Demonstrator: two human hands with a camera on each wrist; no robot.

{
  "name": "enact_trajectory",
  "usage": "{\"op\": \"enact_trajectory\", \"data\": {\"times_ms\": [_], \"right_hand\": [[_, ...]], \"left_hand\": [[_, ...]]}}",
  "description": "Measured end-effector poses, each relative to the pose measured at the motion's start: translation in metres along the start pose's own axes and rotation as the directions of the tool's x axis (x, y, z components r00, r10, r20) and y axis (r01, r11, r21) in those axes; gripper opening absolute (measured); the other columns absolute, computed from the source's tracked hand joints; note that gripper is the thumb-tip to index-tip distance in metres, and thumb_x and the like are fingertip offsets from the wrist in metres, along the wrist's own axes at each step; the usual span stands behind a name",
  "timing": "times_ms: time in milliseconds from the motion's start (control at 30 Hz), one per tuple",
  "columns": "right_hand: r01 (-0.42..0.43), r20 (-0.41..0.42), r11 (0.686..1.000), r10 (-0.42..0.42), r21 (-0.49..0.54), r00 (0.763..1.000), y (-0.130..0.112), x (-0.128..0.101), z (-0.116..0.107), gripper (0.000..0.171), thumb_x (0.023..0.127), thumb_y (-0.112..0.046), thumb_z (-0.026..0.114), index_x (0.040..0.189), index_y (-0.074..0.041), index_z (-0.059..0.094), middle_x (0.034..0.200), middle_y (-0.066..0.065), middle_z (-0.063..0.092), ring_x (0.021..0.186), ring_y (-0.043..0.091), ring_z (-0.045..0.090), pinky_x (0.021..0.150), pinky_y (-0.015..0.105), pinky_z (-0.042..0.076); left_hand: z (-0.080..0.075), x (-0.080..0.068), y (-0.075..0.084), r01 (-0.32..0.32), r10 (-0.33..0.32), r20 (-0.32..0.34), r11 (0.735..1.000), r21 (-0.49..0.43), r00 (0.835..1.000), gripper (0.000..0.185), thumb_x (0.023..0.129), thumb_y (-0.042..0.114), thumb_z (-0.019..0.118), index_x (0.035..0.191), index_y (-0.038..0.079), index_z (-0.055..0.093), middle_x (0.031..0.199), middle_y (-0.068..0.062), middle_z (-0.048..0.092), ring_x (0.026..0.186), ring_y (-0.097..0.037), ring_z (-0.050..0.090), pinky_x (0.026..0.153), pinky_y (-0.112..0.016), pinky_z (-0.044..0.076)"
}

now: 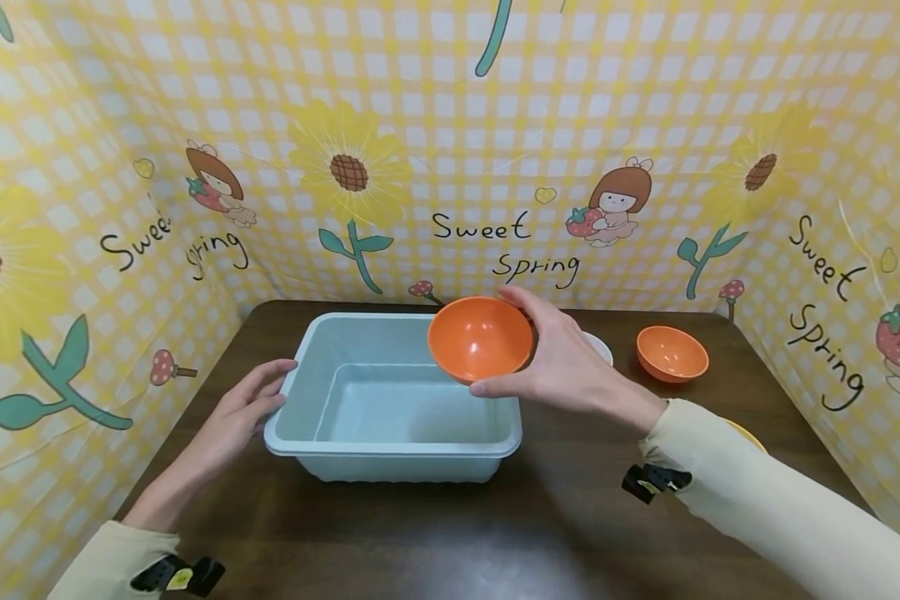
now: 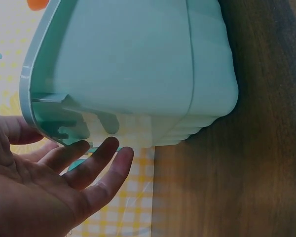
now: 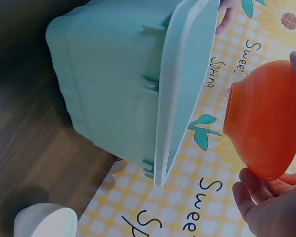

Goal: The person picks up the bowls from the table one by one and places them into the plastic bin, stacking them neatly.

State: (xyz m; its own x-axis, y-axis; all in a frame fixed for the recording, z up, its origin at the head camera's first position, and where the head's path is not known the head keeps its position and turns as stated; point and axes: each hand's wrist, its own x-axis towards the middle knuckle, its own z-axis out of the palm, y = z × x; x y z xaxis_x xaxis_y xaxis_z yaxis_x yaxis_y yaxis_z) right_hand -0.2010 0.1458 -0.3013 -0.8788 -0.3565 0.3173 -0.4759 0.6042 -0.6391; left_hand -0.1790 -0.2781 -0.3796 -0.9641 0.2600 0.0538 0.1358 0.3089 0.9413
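Note:
A pale teal plastic tub (image 1: 495, 437) (image 2: 138, 69) (image 3: 118, 89) stands empty on the dark wooden table (image 1: 420, 533). My right hand (image 1: 562, 358) (image 3: 266, 207) grips an orange bowl (image 1: 480, 337) (image 3: 266, 118) by its rim, tilted, above the tub's far right corner. My left hand (image 1: 243, 408) (image 2: 54, 182) lies open against the tub's left rim, fingers straight.
A second orange bowl (image 1: 672, 353) sits on the table at the right. A white bowl (image 1: 598, 346) (image 3: 45, 220) peeks out behind my right hand. A yellow rim (image 1: 746, 433) shows behind my right sleeve. Checked yellow cloth walls (image 1: 450, 125) enclose the table on three sides.

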Motion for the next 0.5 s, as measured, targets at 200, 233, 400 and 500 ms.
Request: {"op": "enact_trajectory", "data": {"times_ms": [200, 233, 400, 500], "right_hand": [[0.004, 0.011, 1.0, -0.004, 0.021, 1.0, -0.003, 0.009, 0.003, 0.113, 0.066, -0.054, 0.097, 0.158, -0.018, 0.043, 0.145, -0.001, 0.056, 0.12, 0.017, 0.057, 0.097, 0.044, 0.051], [0.005, 0.014, 1.0, -0.006, 0.025, 1.0, -0.004, 0.01, 0.004, 0.112, 0.066, -0.054, 0.097, 0.158, -0.017, 0.044, 0.143, -0.001, 0.057, 0.119, 0.017, 0.057, 0.096, 0.044, 0.051], [0.031, 0.039, 0.998, -0.033, 0.056, 0.999, -0.008, 0.02, 0.011, 0.111, 0.066, -0.053, 0.097, 0.156, -0.014, 0.045, 0.139, 0.0, 0.058, 0.116, 0.016, 0.058, 0.092, 0.04, 0.054], [0.049, 0.047, 0.996, -0.052, 0.072, 0.998, -0.012, 0.025, 0.016, 0.11, 0.066, -0.053, 0.097, 0.155, -0.014, 0.045, 0.139, 0.0, 0.057, 0.116, 0.015, 0.057, 0.091, 0.039, 0.054]], "left_hand": [[0.001, 0.004, -0.002, 0.008, -0.008, 0.009, 1.0, 0.02, 1.0, 0.049, 0.115, 0.014, 0.041, 0.159, -0.002, 0.029, 0.163, -0.033, 0.032, 0.125, 0.002, 0.053, 0.087, -0.026, 0.054], [0.001, 0.004, -0.002, 0.01, -0.011, 0.009, 1.0, 0.023, 1.0, 0.049, 0.115, 0.014, 0.041, 0.159, -0.002, 0.029, 0.163, -0.033, 0.032, 0.127, -0.002, 0.053, 0.087, -0.026, 0.054], [0.0, 0.004, -0.004, 0.024, -0.025, 0.005, 0.999, 0.043, 1.0, 0.048, 0.115, 0.014, 0.04, 0.16, 0.0, 0.028, 0.164, -0.033, 0.031, 0.142, -0.034, 0.045, 0.088, -0.023, 0.052], [-0.002, 0.003, -0.005, 0.025, -0.026, 0.006, 0.999, 0.045, 1.0, 0.049, 0.115, 0.014, 0.04, 0.16, 0.0, 0.028, 0.164, -0.033, 0.031, 0.143, -0.04, 0.043, 0.088, -0.023, 0.053]]}}
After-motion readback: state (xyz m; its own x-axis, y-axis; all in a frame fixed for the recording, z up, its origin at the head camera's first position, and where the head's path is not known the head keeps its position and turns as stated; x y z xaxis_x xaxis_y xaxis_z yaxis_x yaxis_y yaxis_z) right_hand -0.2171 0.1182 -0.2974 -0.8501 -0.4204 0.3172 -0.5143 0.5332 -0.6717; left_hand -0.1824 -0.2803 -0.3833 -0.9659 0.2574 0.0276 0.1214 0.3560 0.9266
